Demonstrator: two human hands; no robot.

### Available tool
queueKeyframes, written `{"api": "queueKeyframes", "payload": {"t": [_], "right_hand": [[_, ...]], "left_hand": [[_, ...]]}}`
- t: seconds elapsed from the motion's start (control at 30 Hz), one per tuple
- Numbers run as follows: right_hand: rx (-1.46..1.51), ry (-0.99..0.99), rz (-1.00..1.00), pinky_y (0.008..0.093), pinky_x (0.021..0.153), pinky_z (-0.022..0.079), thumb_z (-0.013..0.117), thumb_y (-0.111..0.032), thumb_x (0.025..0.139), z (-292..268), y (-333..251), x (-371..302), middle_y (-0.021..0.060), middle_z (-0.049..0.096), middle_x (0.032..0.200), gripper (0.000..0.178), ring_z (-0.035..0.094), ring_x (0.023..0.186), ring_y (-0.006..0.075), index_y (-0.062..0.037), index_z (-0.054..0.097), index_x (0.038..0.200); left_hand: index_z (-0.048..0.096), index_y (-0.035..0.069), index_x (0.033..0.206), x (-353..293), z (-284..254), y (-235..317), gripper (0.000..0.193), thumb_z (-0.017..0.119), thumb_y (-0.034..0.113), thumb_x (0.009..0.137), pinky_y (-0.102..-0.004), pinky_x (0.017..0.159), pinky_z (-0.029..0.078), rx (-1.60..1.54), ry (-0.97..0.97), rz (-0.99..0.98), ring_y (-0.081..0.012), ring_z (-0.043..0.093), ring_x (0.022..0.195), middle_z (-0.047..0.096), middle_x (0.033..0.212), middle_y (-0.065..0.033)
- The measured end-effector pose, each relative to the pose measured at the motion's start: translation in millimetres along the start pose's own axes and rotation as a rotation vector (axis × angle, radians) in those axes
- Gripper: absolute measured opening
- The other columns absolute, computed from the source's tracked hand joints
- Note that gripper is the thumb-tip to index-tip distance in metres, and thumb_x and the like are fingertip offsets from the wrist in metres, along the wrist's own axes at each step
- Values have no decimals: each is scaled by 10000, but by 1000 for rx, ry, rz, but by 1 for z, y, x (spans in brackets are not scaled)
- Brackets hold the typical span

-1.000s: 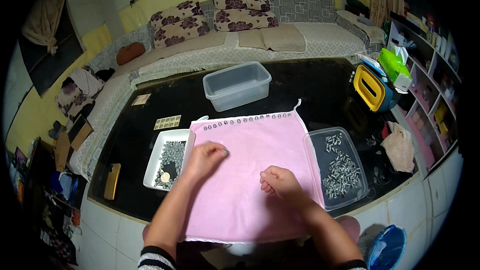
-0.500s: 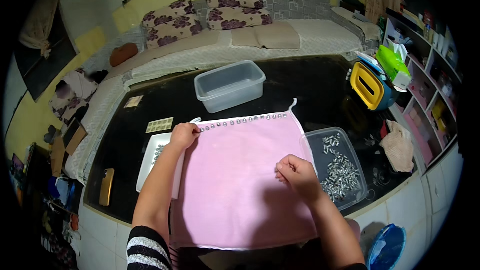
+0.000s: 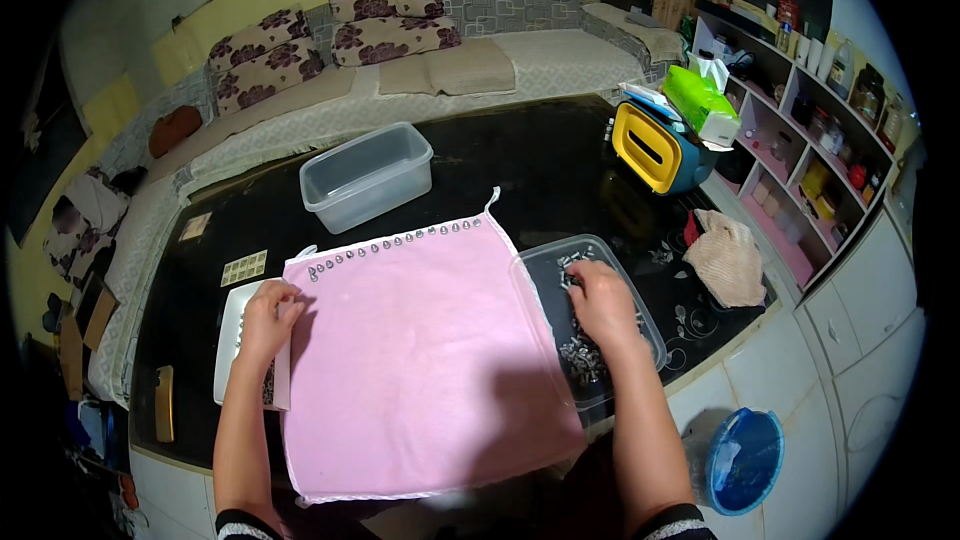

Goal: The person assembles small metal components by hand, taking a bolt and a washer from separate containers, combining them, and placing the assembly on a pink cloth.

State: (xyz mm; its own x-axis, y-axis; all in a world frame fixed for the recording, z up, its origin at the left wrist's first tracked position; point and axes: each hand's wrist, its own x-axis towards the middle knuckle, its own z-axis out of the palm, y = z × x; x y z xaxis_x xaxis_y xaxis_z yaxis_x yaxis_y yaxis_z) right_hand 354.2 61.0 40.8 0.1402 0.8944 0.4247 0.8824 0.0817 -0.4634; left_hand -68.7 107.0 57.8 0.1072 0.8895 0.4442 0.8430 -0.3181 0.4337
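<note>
A pink cloth point(image 3: 400, 360) with white edging lies in front of me. Small silvery metal pieces point(image 3: 398, 240) stand in a row along its far edge, and another sits just below the row's left end. My left hand point(image 3: 266, 322) hovers at the cloth's left edge, over the white tray point(image 3: 230, 365), thumb and fingertips slightly apart. Small pieces lie in that tray, partly hidden by the hand. To the right, my right hand point(image 3: 603, 305) reaches down into a shallow clear plastic tray point(image 3: 652, 332) of silvery cylindrical pieces point(image 3: 583, 358). Its fingertips are pinched among them; what they hold is hidden.
A clear plastic tub point(image 3: 368, 180) stands on the black table beyond the cloth. A yellow-and-blue box point(image 3: 650, 148) with a green tissue pack point(image 3: 700, 100) and a beige cloth point(image 3: 725, 258) are at the right. A gold phone point(image 3: 164, 404) lies at the left; a blue bucket point(image 3: 745, 462) stands below.
The view has swung right. My left hand has come off the cloth's far left corner toward the white tray. My right hand has moved from above the cloth into the clear tray.
</note>
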Motion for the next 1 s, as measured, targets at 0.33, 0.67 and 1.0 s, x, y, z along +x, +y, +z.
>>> {"api": "queueKeyframes", "payload": {"t": [0.33,0.67,1.0], "right_hand": [[-161,-3,-31,416,718,470,555,-56,707,27,-5,-3,148,572,855,116,560,852,301,-30,577,818],[262,107,-164,372,606,453,550,-25,727,18,-47,-8,145,565,705,10,562,660,303,-15,553,728],[503,-357,-307,360,636,461,540,-77,726,59,-105,-50,134,566,715,86,559,677,289,-28,599,766]], "left_hand": [[615,-2,849,-77,-69,-31,184,650,3,669,-289,684,461,12,153,-146,-211,573,760,582,827,-111],[641,10,843,-107,-93,-70,151,661,49,699,-247,673,482,2,-7,-488,-125,602,732,611,810,-69],[675,105,763,-93,-65,-92,137,677,150,634,-334,805,386,556,-206,-222,-230,604,685,631,683,-68]]}}
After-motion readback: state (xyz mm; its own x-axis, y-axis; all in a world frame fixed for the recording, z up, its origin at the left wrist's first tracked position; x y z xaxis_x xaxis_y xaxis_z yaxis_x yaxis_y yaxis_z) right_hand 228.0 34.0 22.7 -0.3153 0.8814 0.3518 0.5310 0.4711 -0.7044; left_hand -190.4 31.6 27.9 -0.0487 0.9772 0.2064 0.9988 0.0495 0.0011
